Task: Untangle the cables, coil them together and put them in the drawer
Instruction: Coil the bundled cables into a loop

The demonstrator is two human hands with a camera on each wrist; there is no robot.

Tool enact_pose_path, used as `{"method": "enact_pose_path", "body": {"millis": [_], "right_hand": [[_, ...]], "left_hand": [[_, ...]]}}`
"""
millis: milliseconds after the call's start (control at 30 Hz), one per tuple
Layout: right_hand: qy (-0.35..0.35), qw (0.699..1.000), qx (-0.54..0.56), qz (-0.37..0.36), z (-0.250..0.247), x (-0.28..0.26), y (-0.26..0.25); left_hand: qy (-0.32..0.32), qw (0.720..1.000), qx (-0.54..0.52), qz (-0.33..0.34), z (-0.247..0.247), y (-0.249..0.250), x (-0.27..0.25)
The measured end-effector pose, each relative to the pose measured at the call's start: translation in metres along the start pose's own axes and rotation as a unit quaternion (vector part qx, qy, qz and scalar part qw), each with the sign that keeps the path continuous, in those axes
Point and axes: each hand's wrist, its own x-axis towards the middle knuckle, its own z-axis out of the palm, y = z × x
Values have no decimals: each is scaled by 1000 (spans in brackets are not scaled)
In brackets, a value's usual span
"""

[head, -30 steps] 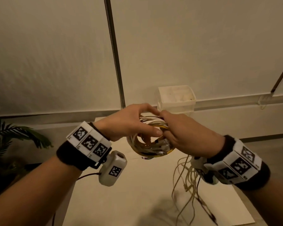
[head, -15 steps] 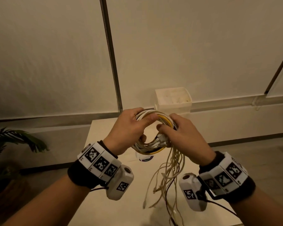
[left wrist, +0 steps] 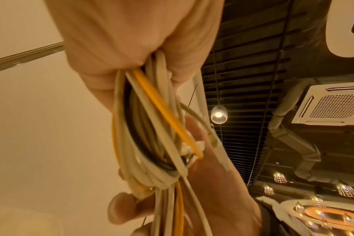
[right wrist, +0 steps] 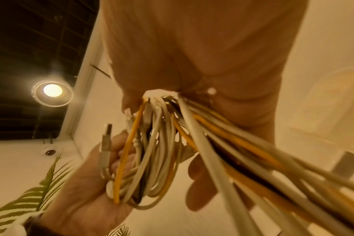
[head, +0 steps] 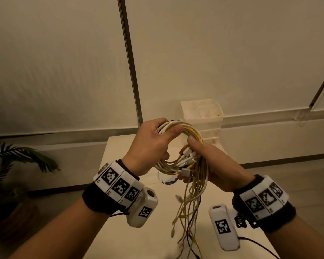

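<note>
A coil of white, yellow and black cables point(head: 191, 131) hangs in the air over the table, its ring facing me. My left hand point(head: 163, 135) grips the coil's upper left, thumb over the strands point(left wrist: 152, 127). My right hand point(head: 198, 152) grips the coil's right side, where several plugs bunch together point(right wrist: 152, 143). Loose cable tails point(head: 193, 202) hang from that hand down to the table. A USB plug point(head: 188, 172) sticks out at the coil's bottom. The white plastic drawer unit point(head: 202, 113) stands at the table's far end, its top drawer showing open from above.
The white table point(head: 138, 230) lies under the hands. A small round white object point(head: 168, 181) sits on it below the coil. A potted plant point(head: 17, 159) stands on the floor to the left. A wall with a dark vertical rail point(head: 129, 62) is behind.
Both hands have drawn the coil toward me and turned it until its ring faces me. The hanging tails have swung in under the right hand.
</note>
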Motion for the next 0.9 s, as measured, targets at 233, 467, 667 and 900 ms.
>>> {"method": "enact_pose_path", "body": {"millis": [233, 467, 667, 900], "right_hand": [[-19, 979, 193, -69, -4, 2, 32], [79, 965, 208, -135, 27, 10, 41], [191, 949, 181, -172, 37, 18, 27], [122, 972, 157, -128, 14, 16, 15]], "left_hand": [[43, 999, -26, -12, -6, 5, 10], [155, 979, -131, 0, 16, -12, 6], [228, 969, -77, 48, 30, -29, -2], [109, 991, -57, 59, 18, -38, -19]]}}
